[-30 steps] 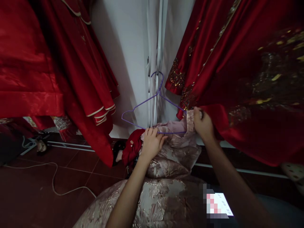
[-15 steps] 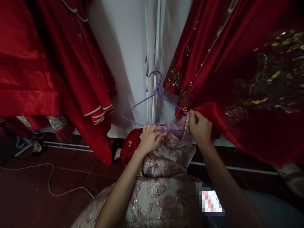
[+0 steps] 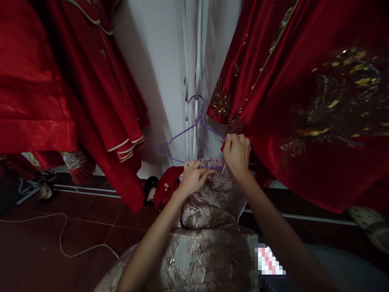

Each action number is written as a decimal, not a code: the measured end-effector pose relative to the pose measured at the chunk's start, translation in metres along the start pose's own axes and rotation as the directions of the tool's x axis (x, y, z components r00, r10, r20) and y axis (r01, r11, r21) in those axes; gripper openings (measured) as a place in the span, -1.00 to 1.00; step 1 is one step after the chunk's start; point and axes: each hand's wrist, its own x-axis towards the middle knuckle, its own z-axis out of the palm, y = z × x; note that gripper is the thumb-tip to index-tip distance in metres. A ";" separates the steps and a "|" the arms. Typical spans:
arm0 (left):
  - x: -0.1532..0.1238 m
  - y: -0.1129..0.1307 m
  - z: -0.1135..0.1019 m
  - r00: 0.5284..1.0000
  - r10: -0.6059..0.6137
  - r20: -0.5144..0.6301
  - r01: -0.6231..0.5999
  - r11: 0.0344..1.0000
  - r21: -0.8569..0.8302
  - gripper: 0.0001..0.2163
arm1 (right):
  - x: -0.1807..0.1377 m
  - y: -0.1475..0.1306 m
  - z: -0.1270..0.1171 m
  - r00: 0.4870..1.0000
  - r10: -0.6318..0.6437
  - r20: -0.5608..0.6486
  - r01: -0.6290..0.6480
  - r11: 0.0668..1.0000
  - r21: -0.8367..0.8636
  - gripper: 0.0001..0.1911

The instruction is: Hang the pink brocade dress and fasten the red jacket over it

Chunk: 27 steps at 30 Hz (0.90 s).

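A purple wire hanger [image 3: 179, 133] stands upright in front of me with its hook at the top. A pale pink-gold brocade dress [image 3: 209, 207] lies bunched below it and spreads over my lap. My left hand [image 3: 193, 178] is closed at the hanger's bottom bar, pressing the dress's top edge against it. My right hand [image 3: 237, 156] is closed round the hanger's right arm, with the edge of the dress gathered at its fingers. The hanger's right tip pokes out past this hand. Its left end is bare.
Red garments [image 3: 121, 121] hang at the left, and a red gown with gold sequins [image 3: 328, 105] hangs at the right. White rack poles [image 3: 197, 48] rise by the wall. A white cable [image 3: 62, 235] crosses the tiled floor. A lit, blurred screen [image 3: 269, 261] lies beside my lap.
My right hand has moved left and slightly up along the hanger's arm, taking the dress edge inward. My left hand has stayed in place on the bottom bar.
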 end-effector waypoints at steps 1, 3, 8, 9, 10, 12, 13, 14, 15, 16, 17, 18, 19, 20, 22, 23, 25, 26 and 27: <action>0.000 0.000 -0.002 1.000 0.007 -0.010 -0.007 1.000 -0.004 -0.66 | 0.002 0.003 0.000 1.000 -0.016 0.018 0.015 1.000 0.022 -0.56; -0.002 -0.001 -0.006 0.999 0.030 -0.044 -0.032 0.999 -0.044 -0.69 | 0.005 0.009 -0.001 0.998 -0.039 0.055 0.034 0.996 0.081 -0.56; -0.004 -0.034 -0.024 0.922 -0.172 -0.347 0.083 0.963 -0.257 -0.68 | 0.009 0.013 -0.007 0.997 -0.035 0.063 0.025 0.988 0.150 -0.60; -0.005 -0.047 -0.028 0.861 -0.278 -0.427 0.157 0.942 -0.296 -0.66 | 0.010 0.014 -0.008 0.998 -0.026 0.064 0.016 0.988 0.153 -0.61; -0.006 -0.062 -0.032 0.781 -0.383 -0.493 0.237 0.913 -0.334 -0.65 | 0.011 0.015 -0.010 0.998 -0.016 0.069 0.005 0.987 0.160 -0.61; -0.010 -0.093 -0.035 0.702 -0.499 -0.508 0.337 0.861 -0.379 -0.67 | 0.014 0.018 -0.011 0.996 0.003 0.089 -0.021 0.980 0.196 -0.62; -0.012 -0.106 -0.035 0.691 -0.534 -0.488 0.372 0.841 -0.393 -0.70 | 0.015 0.020 -0.012 0.994 0.009 0.105 -0.032 0.974 0.222 -0.62; -0.014 -0.119 -0.034 0.677 -0.563 -0.473 0.399 0.822 -0.407 -0.73 | 0.016 0.021 -0.012 0.993 0.013 0.121 -0.043 0.968 0.248 -0.62; -0.016 -0.128 -0.031 0.675 -0.582 -0.454 0.412 0.808 -0.422 -0.76 | 0.017 0.022 -0.012 0.991 0.016 0.135 -0.053 0.961 0.271 -0.62; -0.018 -0.136 -0.027 0.685 -0.595 -0.420 0.418 0.793 -0.443 -0.77 | 0.017 0.023 -0.012 0.989 0.019 0.146 -0.061 0.956 0.287 -0.62; -0.020 -0.141 -0.022 0.700 -0.604 -0.381 0.419 0.780 -0.466 -0.78 | 0.018 0.023 -0.012 0.988 0.023 0.152 -0.068 0.953 0.297 -0.63; -0.021 -0.144 -0.018 0.720 -0.606 -0.338 0.420 0.768 -0.483 -0.78 | 0.018 0.023 -0.012 0.988 0.028 0.155 -0.074 0.951 0.300 -0.63; -0.022 -0.146 -0.015 0.733 -0.609 -0.304 0.429 0.760 -0.488 -0.77 | 0.018 0.023 -0.012 0.987 0.031 0.158 -0.078 0.950 0.301 -0.63; -0.023 -0.148 -0.012 0.731 -0.616 -0.294 0.444 0.756 -0.480 -0.77 | 0.018 0.023 -0.012 0.987 0.034 0.160 -0.081 0.950 0.300 -0.63; -0.023 -0.150 -0.010 0.684 -0.650 -0.331 0.489 0.745 -0.453 -0.79 | 0.019 0.023 -0.013 0.986 0.036 0.162 -0.084 0.950 0.300 -0.62; -0.021 -0.152 -0.011 0.650 -0.679 -0.342 0.509 0.722 -0.468 -0.81 | 0.019 0.022 -0.013 0.986 0.037 0.163 -0.086 0.950 0.301 -0.62; -0.017 -0.156 -0.012 0.598 -0.744 -0.299 0.522 0.644 -0.558 -0.84 | 0.019 0.022 -0.014 0.986 0.039 0.164 -0.088 0.950 0.301 -0.61; -0.013 -0.158 -0.012 0.592 -0.764 -0.256 0.519 0.604 -0.604 -0.85 | 0.020 0.022 -0.014 0.986 0.040 0.165 -0.089 0.949 0.302 -0.61; -0.010 -0.159 -0.012 0.595 -0.775 -0.212 0.515 0.571 -0.640 -0.85 | 0.020 0.022 -0.014 0.985 0.039 0.167 -0.089 0.949 0.302 -0.61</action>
